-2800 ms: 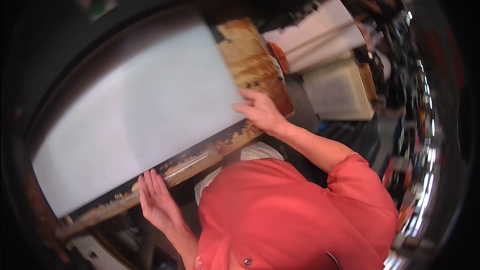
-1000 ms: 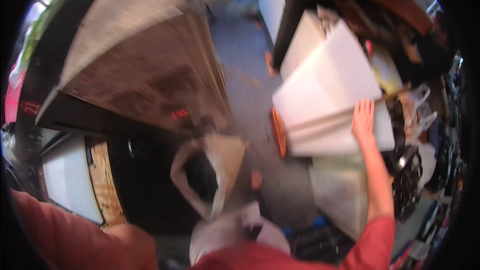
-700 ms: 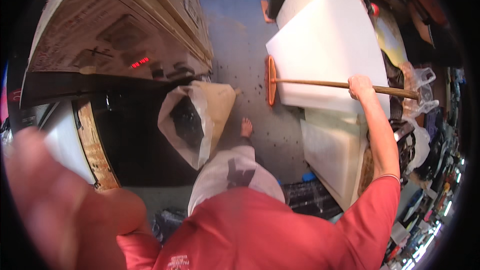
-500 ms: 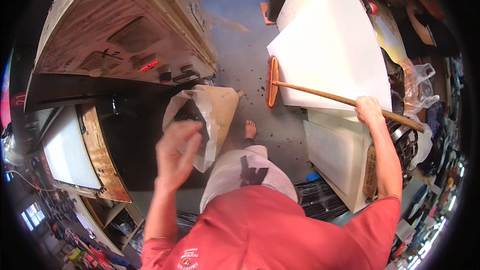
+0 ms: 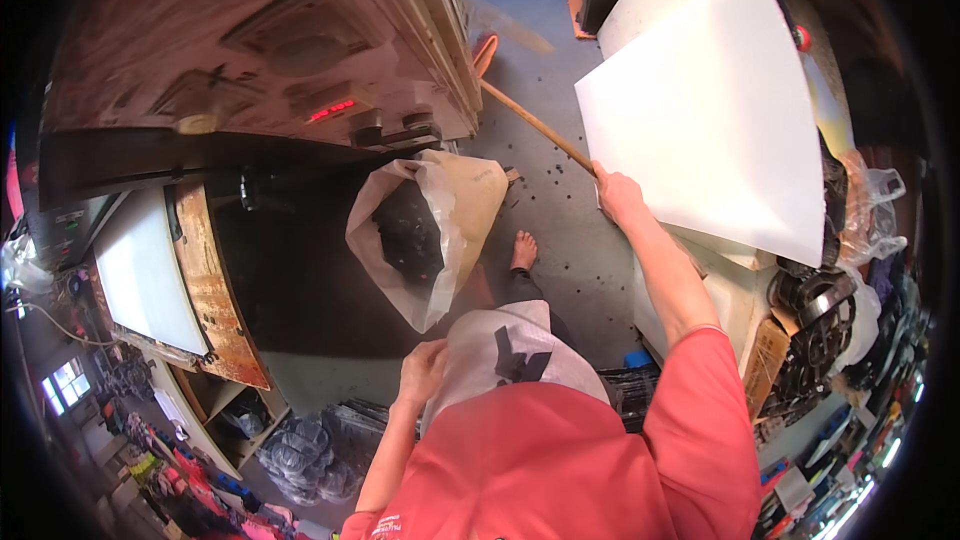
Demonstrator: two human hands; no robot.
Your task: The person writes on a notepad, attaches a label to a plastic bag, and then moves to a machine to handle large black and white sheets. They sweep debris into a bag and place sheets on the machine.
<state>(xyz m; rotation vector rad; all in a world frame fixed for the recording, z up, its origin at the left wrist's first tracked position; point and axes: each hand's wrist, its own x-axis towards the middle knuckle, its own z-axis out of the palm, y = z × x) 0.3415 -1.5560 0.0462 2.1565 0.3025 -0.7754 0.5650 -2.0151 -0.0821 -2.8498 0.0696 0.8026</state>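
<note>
The left hand (image 5: 423, 370) rests loosely curled at the waist, seemingly empty, though its fingers are partly hidden. Farther out, the right hand (image 5: 620, 195) is closed around a wooden broom handle (image 5: 535, 127) that slants across the floor (image 5: 560, 230) beside the sack (image 5: 425, 230), toward the machine (image 5: 270, 50).

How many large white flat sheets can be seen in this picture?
2. One large white flat sheet leans on the right, beside the right hand gripping the wooden broom handle. Another white sheet lies at the left, in the machine. Others may be hidden.
</note>
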